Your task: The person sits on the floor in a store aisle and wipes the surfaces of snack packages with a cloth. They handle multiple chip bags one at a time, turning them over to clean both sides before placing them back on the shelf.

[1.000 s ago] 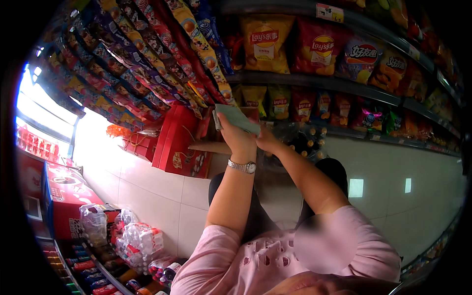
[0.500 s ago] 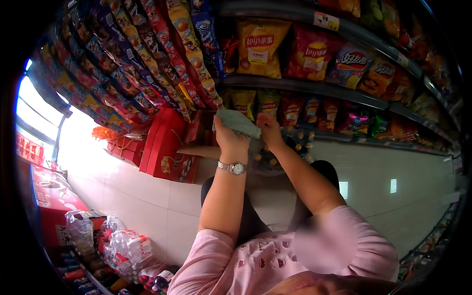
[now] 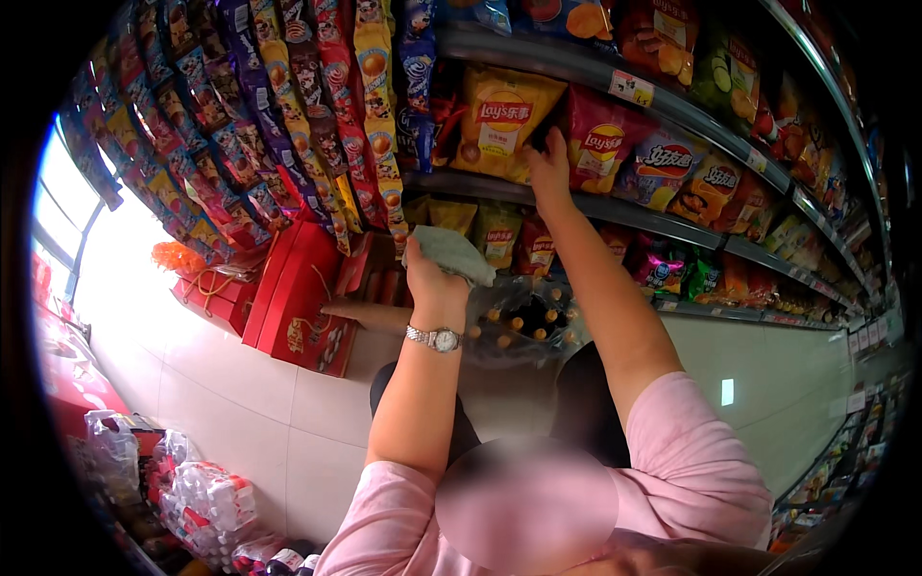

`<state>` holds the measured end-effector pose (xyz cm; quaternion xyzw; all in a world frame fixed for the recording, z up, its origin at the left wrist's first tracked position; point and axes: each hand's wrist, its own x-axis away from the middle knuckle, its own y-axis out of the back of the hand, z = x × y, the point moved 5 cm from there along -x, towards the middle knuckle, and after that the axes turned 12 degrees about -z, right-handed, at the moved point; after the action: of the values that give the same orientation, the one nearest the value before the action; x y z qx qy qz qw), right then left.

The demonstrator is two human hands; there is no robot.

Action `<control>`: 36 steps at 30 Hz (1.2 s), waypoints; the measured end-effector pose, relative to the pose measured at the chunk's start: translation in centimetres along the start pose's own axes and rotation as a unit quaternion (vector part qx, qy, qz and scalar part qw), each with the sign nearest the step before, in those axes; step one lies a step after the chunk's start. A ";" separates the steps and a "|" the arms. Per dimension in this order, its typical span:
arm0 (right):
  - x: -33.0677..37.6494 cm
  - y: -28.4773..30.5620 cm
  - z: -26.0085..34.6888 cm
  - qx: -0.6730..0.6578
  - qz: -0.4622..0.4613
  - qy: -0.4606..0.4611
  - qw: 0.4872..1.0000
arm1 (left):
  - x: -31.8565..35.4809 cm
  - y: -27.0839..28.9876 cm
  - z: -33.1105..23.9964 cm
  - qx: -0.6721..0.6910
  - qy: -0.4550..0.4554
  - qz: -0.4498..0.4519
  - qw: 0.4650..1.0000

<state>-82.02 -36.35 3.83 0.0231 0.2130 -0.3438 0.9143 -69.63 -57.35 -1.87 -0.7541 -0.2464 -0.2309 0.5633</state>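
My left hand (image 3: 434,278), with a silver watch on its wrist, is shut on a crumpled grey-green cloth (image 3: 453,252) at chest height in front of the lower shelf. My right hand (image 3: 549,165) reaches up to the shelf above. It touches the gap between a yellow chip bag (image 3: 499,120) and a red chip bag (image 3: 603,149). Its fingertips are tucked between the two bags and hidden. Both forearms come out of pink sleeves.
Shelves of snack bags (image 3: 711,182) run off to the right. Strips of small packets (image 3: 288,125) hang on the left above red gift boxes (image 3: 298,302). A shrink-wrapped pack of bottles (image 3: 523,322) stands below my hands. Wrapped water bottles (image 3: 202,490) lie on the tiled floor at lower left.
My right hand has left the cloth and risen to the chip bags on the upper shelf. The left hand keeps the cloth, and the view has come closer to the shelves.
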 end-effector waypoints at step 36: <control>7.1 11.4 6.9 -0.336 0.030 -0.333 0.880 | 4.2 -2.7 -0.3 -0.345 -0.055 0.205 0.914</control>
<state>-67.35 -33.36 6.03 -0.3952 -0.0022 -0.2110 0.8940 -68.08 -56.53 2.80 -0.9471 -0.0216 -0.1388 0.2885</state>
